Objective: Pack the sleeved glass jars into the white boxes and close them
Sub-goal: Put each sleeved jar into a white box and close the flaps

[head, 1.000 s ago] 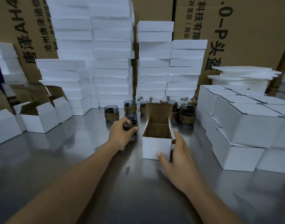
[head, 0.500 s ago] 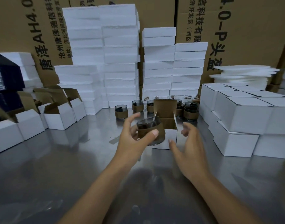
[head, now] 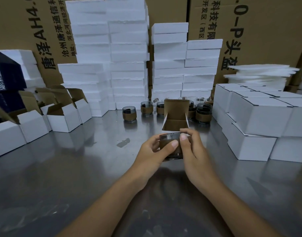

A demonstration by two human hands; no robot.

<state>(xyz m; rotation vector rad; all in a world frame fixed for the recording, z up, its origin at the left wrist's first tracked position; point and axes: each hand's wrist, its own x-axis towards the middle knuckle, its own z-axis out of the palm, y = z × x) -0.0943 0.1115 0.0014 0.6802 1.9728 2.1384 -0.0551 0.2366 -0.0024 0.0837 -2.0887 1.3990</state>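
Observation:
A dark glass jar with a brown sleeve (head: 167, 142) is held above the steel table (head: 61, 168) between both hands. My left hand (head: 152, 151) grips its left side, thumb across the sleeve. My right hand (head: 192, 147) pinches its right rim and side. Directly behind the jar stands an open white box (head: 176, 120) with its brown lid flap upright; the hands and jar hide its front wall. Several more sleeved jars (head: 129, 113) stand in a row further back.
Open white boxes (head: 64, 118) line the left. Closed white boxes (head: 260, 120) are stacked at the right. Tall piles of white foam blocks (head: 128, 65) and big cardboard cartons (head: 260, 31) stand behind the jars.
My left hand lifted a jar from the row and brought it in front of the open box. My right hand left the box and took hold of the jar's right side.

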